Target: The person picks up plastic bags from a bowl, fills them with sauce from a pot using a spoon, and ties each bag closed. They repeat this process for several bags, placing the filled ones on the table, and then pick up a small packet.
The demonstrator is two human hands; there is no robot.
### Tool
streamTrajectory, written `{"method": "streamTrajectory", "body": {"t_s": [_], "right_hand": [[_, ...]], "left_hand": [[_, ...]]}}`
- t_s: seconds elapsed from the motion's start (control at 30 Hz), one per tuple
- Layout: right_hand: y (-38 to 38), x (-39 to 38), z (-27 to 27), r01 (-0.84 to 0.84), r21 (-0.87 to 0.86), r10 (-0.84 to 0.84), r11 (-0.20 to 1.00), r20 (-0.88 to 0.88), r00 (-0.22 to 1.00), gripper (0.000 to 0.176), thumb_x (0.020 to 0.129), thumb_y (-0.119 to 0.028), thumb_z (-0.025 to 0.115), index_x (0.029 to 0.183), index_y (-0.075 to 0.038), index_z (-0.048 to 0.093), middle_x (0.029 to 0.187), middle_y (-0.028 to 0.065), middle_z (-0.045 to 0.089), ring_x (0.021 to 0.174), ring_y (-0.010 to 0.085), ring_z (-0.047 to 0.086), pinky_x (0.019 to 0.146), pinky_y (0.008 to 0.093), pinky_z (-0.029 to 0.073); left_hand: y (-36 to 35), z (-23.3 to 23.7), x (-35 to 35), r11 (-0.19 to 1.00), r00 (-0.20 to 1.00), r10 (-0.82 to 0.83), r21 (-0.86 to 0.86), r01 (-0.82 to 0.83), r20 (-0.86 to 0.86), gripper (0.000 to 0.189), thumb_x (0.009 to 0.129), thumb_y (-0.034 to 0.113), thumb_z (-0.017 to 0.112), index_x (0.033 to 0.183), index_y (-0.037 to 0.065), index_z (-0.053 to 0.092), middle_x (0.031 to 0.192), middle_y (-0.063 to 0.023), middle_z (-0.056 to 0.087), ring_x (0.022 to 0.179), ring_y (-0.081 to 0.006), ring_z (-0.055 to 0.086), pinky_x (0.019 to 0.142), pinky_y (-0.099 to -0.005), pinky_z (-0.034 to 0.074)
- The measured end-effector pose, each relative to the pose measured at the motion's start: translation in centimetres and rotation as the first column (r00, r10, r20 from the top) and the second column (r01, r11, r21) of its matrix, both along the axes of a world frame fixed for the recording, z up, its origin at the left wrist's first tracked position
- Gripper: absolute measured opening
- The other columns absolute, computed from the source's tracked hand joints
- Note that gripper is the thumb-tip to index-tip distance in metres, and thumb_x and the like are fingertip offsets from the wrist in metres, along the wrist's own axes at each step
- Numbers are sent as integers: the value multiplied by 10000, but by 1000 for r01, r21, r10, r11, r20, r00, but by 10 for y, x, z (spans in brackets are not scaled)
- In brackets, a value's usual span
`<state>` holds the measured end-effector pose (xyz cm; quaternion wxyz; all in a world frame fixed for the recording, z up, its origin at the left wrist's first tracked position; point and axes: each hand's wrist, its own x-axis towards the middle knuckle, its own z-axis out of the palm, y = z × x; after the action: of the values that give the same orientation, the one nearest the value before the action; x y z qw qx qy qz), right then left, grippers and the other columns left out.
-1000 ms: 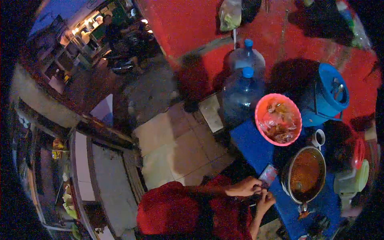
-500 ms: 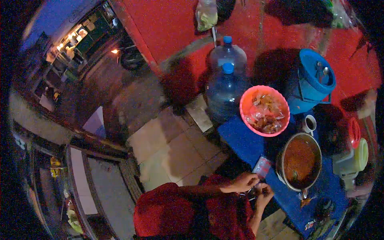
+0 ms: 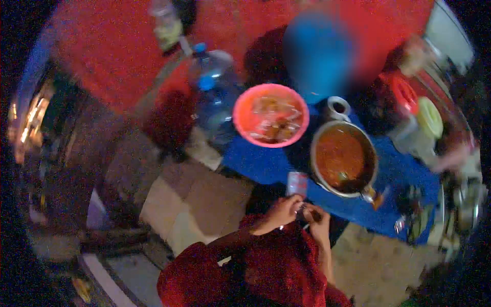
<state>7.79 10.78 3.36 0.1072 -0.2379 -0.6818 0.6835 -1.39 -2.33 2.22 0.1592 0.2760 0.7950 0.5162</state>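
Note:
My left hand (image 3: 284, 212) is closed at the fingertips on a small pale packet with reddish print (image 3: 297, 184), which sticks out past the fingers toward the blue mat (image 3: 255, 158). Close beside it, my right hand (image 3: 317, 219) has its fingers curled round something too small and blurred to make out. Both hands are over my lap, at the mat's near edge. Beyond them stands a metal pot of reddish-brown food (image 3: 341, 157). A pink bowl (image 3: 271, 115) with plastic-wrapped pieces stands to its left.
Behind the pot are a white cup (image 3: 338, 106) and a blurred blue bucket (image 3: 319, 53). Large water bottles (image 3: 214, 105) stand left of the bowl. Red and pale green lids (image 3: 430, 117) are at the right, near another person's blurred hand (image 3: 455, 156). Tiled floor (image 3: 197, 197) lies at the left.
The view has turned, so the mat, pot and bowl appear further left and higher, with more blur. My hands remain close together, and the packet is still at my left fingertips.

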Motion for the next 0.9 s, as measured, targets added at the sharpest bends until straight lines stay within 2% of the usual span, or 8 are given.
{"method": "streamTrajectory", "body": {"t_s": [0.13,0.33,0.4,0.47,0.5,0.6,0.77,0.9], "right_hand": [[11,2,7,-29,178,24,984,28,999,39,791,-10,676,787,28,673,771,52,672,732,99,588,705,256,483],[8,1,6,55,-29,-55,998,25,998,67,745,-5,741,746,13,676,701,31,657,647,78,568,629,239,473],[9,3,4,51,-92,-59,994,-85,995,51,762,4,726,756,14,677,766,36,667,689,82,586,663,246,490],[15,8,0,76,-81,-80,994,-45,996,34,769,20,713,789,14,685,829,56,673,744,89,601,708,251,502],[16,8,3,69,-106,-75,992,-52,996,41,765,23,713,794,11,687,828,58,674,758,91,601,718,252,501],[18,12,-4,43,29,-39,999,-121,992,61,746,-21,737,779,-10,687,781,41,673,711,96,596,647,259,494],[3,20,-3,98,-273,-94,957,27,995,146,798,-100,726,688,-27,664,660,25,639,575,79,555,516,224,441],[1,30,-5,58,-470,-110,881,-85,990,111,803,-80,708,716,-29,664,672,26,639,570,70,546,508,221,438]], "left_hand": [[6,-9,2,996,988,-13,89,27,-153,91,885,117,559,967,80,574,789,-163,649,706,-354,651,580,-411,497],[10,5,-10,970,987,-157,194,150,24,164,860,106,620,1002,30,590,735,-93,623,623,-145,600,571,-281,466],[11,29,-11,981,987,-153,127,146,51,186,831,127,666,972,25,600,785,-104,604,648,-180,584,623,-295,461],[16,69,-8,991,822,127,103,-84,-556,228,774,145,727,950,51,615,770,-76,598,670,-221,577,669,-334,449],[12,72,-5,988,797,129,142,-55,-589,244,715,153,775,894,77,627,705,-43,594,655,-259,571,689,-375,444],[9,64,13,988,911,-78,94,126,-405,222,693,150,793,815,69,626,679,-39,602,654,-243,581,665,-358,454],[12,36,21,997,985,-78,-39,72,-155,225,666,133,810,767,47,629,696,-72,629,631,-223,594,612,-337,465],[15,17,19,996,995,-93,-12,92,-37,178,699,85,776,813,8,663,734,-104,664,631,-198,614,615,-326,485]]}}
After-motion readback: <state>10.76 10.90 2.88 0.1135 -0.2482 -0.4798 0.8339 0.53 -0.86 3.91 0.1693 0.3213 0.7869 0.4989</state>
